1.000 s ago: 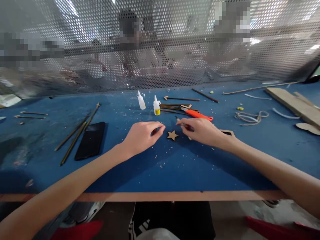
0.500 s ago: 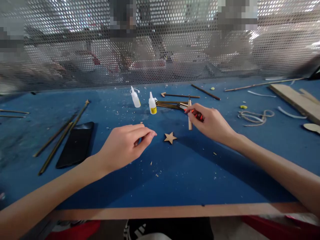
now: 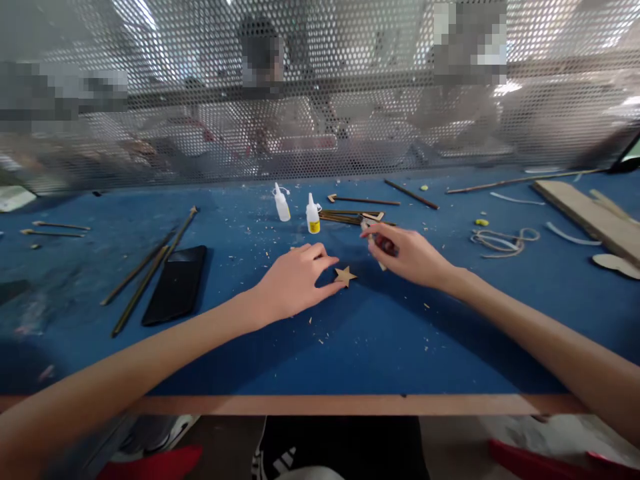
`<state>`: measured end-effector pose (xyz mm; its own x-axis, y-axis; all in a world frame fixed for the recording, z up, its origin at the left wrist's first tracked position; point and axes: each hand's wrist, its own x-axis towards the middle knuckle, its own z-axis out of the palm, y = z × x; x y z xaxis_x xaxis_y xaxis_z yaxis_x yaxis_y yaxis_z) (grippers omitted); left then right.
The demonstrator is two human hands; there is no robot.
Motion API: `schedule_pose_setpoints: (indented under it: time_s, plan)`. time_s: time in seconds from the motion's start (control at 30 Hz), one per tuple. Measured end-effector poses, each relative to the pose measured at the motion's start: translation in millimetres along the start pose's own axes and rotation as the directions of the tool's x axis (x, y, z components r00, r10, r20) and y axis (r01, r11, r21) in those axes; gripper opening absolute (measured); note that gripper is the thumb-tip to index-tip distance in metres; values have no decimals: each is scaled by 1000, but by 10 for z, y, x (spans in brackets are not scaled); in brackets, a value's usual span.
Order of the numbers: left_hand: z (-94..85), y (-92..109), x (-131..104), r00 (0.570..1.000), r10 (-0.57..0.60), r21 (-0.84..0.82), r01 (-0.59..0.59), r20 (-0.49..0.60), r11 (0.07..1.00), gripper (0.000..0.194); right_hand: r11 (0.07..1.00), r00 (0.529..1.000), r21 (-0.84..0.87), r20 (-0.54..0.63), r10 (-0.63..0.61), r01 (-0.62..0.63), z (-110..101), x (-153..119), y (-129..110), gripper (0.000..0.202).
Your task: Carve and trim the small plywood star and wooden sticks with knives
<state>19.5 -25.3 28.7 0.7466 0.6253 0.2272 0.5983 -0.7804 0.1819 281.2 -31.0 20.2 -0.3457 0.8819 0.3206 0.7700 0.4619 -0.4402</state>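
**Left Hand Meets Wooden Star as Right Hand Grips Slim Tool**

A person's left hand comes in from nine o'clock of the small star, thumb and forefinger parted in a narrow gap, nothing held between them. The thumb tip overlaps the star's edge near seven o'clock; whether it presses down cannot be told. Half a second earlier the fingertips were pinched together, well apart from the piece. That change appears to put the star under the left hand's control, a steadying touch by the look of it, with the tool close by.

At two o'clock the right hand pinches the slim, pale-handled tool, now tilted where it stood nearly upright; its working tip is too small to read. It is apart from the star, which lies flat on the blue tabletop.

Farther out, a yellow-labelled bottle stands at eleven o'clock, a second white bottle just beyond it. Thin brown sticks lie at twelve. A black phone rests at nine, and a loose coil of string between two and three, short of a wooden board. Perforated metal mesh closes off the far side.
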Motion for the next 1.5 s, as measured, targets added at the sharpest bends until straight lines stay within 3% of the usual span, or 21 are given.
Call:
schedule_pose_setpoints:
  time_s: [0.1, 0.23, 0.4, 0.57, 0.73, 0.87, 0.97, 1.07, 1.23, 1.33, 1.4, 1.5]
  plan:
    - [58, -29, 60, 1000, 6, -116, -5, 13, 993, 32, 997, 1000, -76, -6, -11, 10, -21, -5, 117, 38]
    - [72, -43, 10, 993, -51, -232, 26, -104, 972, 22, 944, 952, -263, -280, 123, -200, -82, 3, 436, 44]
    - [86, -79, -72, 968, -215, -522, 118, -128, 844, 16, 934, 962, -256, -181, 205, -248, -75, 6, 613, 46]
    - [144, -176, -79, 945, -303, -614, 168, -122, 771, 22, 944, 947, -150, -185, 264, -293, -86, 20, 372, 37]
    - [145, -213, -69, 932, -336, -652, 173, -134, 738, 22, 939, 942, 92, -20, 334, -331, -76, -46, 67, 42]
    - [110, -95, 43, 965, -173, -565, 32, -197, 825, 17, 907, 946, 268, 78, 315, -324, 6, -69, -30, 39]
    - [100, 9, 197, 993, 29, -447, -78, -117, 891, 14, 893, 947, 314, 76, 313, -321, 32, -52, 1, 33]
    - [82, 39, 323, 996, 63, -393, -80, -55, 916, 18, 890, 947, 327, 58, 316, -317, 25, -35, 51, 30]
    - [87, -82, 335, 991, -54, -346, 9, -122, 938, 23, 902, 941, 271, 62, 332, -336, 2, -63, -6, 32]
    - [152, -146, 279, 971, -183, -392, 112, -151, 913, 31, 922, 938, 173, 52, 344, -347, -10, -106, -129, 31]
    - [189, -157, 252, 957, -240, -431, 149, -164, 890, 28, 941, 942, 38, 34, 334, -335, -11, -131, -216, 29]
    - [210, -146, 246, 949, -228, -381, 132, -217, 915, 14, 934, 952, -209, 35, 303, -290, -2, -162, -319, 28]
